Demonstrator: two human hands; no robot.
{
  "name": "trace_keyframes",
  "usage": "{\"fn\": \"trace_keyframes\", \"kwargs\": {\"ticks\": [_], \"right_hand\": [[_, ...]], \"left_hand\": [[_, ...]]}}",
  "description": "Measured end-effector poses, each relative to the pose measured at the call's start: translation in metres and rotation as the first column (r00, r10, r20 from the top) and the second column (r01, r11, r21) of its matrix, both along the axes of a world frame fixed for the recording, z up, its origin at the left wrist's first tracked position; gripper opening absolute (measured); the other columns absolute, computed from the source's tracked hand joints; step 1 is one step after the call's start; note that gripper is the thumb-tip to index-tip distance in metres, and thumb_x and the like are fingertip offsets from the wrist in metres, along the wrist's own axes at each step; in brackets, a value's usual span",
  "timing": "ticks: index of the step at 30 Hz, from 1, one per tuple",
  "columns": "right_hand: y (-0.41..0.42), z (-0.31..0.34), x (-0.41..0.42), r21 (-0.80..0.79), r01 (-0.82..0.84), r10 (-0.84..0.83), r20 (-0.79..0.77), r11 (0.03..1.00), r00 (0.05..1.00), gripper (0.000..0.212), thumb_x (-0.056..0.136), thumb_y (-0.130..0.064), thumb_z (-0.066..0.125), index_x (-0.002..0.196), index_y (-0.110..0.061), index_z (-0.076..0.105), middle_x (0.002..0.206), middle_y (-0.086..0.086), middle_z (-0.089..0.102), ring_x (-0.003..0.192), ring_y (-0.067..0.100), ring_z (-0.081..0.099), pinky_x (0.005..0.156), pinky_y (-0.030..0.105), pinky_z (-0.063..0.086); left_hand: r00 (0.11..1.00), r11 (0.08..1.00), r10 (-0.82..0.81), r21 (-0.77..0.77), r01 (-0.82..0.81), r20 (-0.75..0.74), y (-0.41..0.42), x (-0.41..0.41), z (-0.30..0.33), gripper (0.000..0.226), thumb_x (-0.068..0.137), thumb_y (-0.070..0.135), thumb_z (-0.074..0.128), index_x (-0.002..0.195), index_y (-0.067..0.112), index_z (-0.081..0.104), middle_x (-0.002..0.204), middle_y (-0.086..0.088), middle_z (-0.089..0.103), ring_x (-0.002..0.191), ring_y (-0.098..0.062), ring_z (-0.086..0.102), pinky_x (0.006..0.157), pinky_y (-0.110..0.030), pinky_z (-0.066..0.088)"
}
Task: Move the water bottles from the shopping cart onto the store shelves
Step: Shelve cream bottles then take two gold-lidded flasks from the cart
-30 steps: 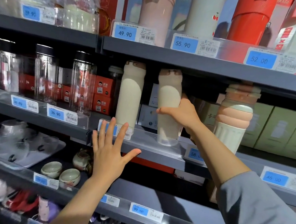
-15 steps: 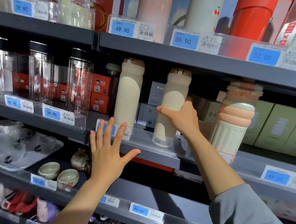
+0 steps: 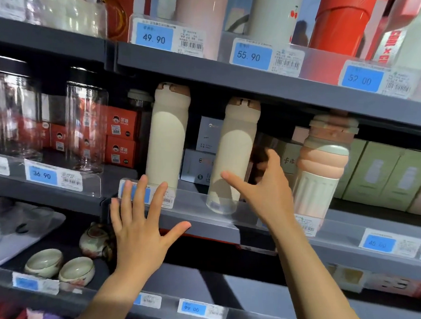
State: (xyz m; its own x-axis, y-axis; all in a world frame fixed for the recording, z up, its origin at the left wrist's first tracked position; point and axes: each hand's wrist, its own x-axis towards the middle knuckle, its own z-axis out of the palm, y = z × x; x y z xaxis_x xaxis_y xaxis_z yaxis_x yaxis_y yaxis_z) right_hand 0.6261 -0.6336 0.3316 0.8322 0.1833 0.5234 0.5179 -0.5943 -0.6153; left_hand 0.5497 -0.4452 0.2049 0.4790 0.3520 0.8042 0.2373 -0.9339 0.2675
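Two cream water bottles stand on the grey middle shelf point(image 3: 200, 223). The left bottle point(image 3: 167, 136) is upright. The right bottle point(image 3: 233, 156) leans slightly, its base behind the clear shelf lip. My right hand point(image 3: 264, 188) hovers just right of this bottle with fingers spread, thumb near its side, not gripping it. My left hand point(image 3: 140, 226) is held flat and open in front of the shelf edge, below the left bottle. The shopping cart is out of view.
A peach-and-white ribbed bottle point(image 3: 324, 167) stands right of my right hand. Clear jars point(image 3: 85, 123) and red boxes fill the left of the shelf, green boxes point(image 3: 390, 174) the right. The shelf above point(image 3: 259, 83) hangs close over the bottle tops. Bowls point(image 3: 60, 267) sit below.
My right hand has let go of the right cream bottle and drawn back a little to the right. The bottle now stands on the shelf. My left hand has stayed in place.
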Motion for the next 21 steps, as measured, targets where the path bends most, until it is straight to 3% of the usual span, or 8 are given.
{"fn": "trace_keyframes", "kwargs": {"ticks": [4,8,12,15,18,21], "right_hand": [[-0.024,-0.033,-0.030,0.061,0.010,-0.025,0.245,0.998,0.969,0.078,0.078,-0.052,0.070,0.142,-0.020,0.039,0.137,-0.006,0.050,0.118,0.003,0.046,0.091,0.016,0.035],[-0.039,-0.064,-0.053,0.032,-0.017,0.006,0.312,0.999,0.950,0.051,0.084,-0.038,0.070,0.129,-0.021,0.051,0.118,-0.015,0.051,0.104,-0.006,0.043,0.086,-0.002,0.030],[-0.057,-0.083,-0.085,-0.099,-0.032,0.058,0.271,0.995,0.961,0.043,0.084,-0.040,0.064,0.122,-0.021,0.055,0.113,-0.017,0.050,0.104,-0.004,0.045,0.085,0.002,0.029],[-0.071,-0.091,-0.115,-0.164,-0.065,0.089,0.143,0.984,0.986,0.034,0.087,-0.034,0.068,0.118,-0.022,0.057,0.108,-0.016,0.051,0.101,0.000,0.049,0.082,0.006,0.034],[-0.082,-0.105,-0.160,-0.195,-0.199,0.197,-0.029,0.960,0.980,0.029,0.089,-0.034,0.066,0.115,-0.025,0.058,0.109,-0.012,0.055,0.098,0.005,0.054,0.086,0.020,0.043],[-0.093,-0.127,-0.217,-0.196,-0.327,0.285,-0.217,0.924,0.934,0.023,0.089,-0.034,0.067,0.109,-0.027,0.058,0.107,-0.012,0.059,0.096,0.005,0.057,0.085,0.023,0.047]], "left_hand": [[0.997,1.000,-0.010,0.028,0.007,0.074,0.001,0.004,-0.002,0.081,0.085,0.077,0.022,0.146,0.024,0.030,0.154,-0.016,0.023,0.144,-0.034,0.010,0.116,-0.045,-0.005],[0.999,0.999,-0.024,0.028,0.023,0.042,0.003,0.004,0.000,0.081,0.084,0.075,0.027,0.148,0.024,0.028,0.155,-0.016,0.022,0.144,-0.035,0.010,0.116,-0.046,-0.006],[0.990,0.994,-0.111,-0.025,0.110,-0.083,0.002,-0.013,0.005,0.077,0.087,0.071,0.023,0.151,0.028,0.018,0.161,-0.008,0.003,0.147,-0.028,-0.005,0.116,-0.041,-0.014],[0.943,0.934,-0.314,-0.215,0.286,-0.107,-0.005,-0.045,0.011,0.071,0.090,0.069,0.029,0.150,0.033,0.018,0.160,0.002,-0.006,0.147,-0.019,-0.007,0.117,-0.039,-0.009],[0.889,0.850,-0.454,-0.323,0.416,-0.051,-0.029,-0.104,-0.002,0.059,0.094,0.043,0.052,0.146,0.025,0.035,0.158,-0.002,0.021,0.144,-0.023,0.020,0.116,-0.039,0.017],[0.865,0.825,-0.493,-0.367,0.430,-0.095,-0.064,-0.177,-0.035,0.042,0.093,0.038,0.055,0.132,0.022,0.054,0.135,0.004,0.051,0.126,-0.019,0.044,0.098,-0.025,0.033]]}}
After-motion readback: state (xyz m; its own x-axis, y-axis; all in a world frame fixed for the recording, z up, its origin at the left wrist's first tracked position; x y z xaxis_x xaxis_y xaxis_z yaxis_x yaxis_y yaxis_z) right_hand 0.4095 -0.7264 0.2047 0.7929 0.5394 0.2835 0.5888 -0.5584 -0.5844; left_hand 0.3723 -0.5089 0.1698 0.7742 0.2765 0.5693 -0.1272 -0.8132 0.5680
